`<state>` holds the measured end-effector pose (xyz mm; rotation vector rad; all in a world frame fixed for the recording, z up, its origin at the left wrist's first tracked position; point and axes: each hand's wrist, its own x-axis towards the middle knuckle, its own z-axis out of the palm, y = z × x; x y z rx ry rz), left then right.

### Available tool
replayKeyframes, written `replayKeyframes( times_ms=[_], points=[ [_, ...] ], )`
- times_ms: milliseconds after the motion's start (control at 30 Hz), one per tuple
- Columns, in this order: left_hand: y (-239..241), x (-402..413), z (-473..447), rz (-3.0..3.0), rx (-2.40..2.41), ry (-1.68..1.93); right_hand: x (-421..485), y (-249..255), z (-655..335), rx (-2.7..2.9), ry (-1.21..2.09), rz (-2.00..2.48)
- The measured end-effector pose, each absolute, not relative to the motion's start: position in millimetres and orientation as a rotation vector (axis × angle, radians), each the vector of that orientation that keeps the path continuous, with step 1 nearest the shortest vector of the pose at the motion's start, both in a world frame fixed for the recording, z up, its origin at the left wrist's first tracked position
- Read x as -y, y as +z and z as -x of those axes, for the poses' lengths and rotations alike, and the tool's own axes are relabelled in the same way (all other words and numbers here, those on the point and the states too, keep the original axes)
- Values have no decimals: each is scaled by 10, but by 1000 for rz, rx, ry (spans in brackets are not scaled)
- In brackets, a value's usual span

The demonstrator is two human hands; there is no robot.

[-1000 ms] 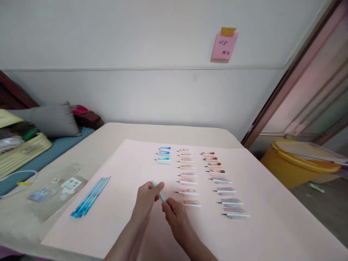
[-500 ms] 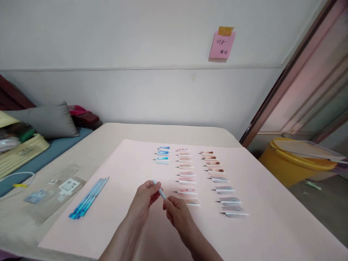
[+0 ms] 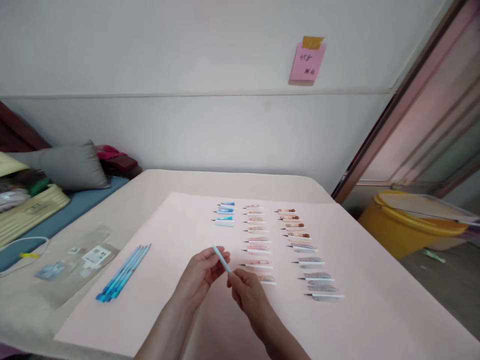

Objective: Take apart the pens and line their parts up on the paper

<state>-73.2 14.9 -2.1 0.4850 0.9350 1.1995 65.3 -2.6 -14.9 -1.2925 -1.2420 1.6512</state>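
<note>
My left hand (image 3: 199, 280) and my right hand (image 3: 248, 295) both pinch a short light-blue pen piece (image 3: 221, 258) above a pale pink paper sheet (image 3: 168, 280). The piece slants up to the left between the fingertips. Beyond the hands lie three rows of small pen parts: a short blue row (image 3: 225, 215), a pink row (image 3: 257, 240) and a brown-to-grey row (image 3: 305, 252). A bundle of blue pen barrels (image 3: 123, 272) lies on the sheet to the left.
The sheet covers a beige table (image 3: 232, 181) against a white wall with a pink sticky note (image 3: 306, 61). Clear plastic packets (image 3: 75, 260) lie at the table's left. A grey cushion (image 3: 71, 165) and clutter sit far left; a yellow tub (image 3: 408, 222) stands at right.
The pen piece has tilted more upright and slid a little up between my fingers. My hands stay close together over the sheet.
</note>
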Motion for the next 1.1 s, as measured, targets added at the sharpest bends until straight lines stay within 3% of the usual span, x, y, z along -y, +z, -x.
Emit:
replayKeyframes(
  times_ms=[800,1100],
  points=[
    [-209,-328,1001,-70,-1180,1350,-8,-167,-674,1449,1499,1372],
    [-189,-220,752,-146,-1095,1314,-59,-244,-717,1459,1189,1361]
  ],
)
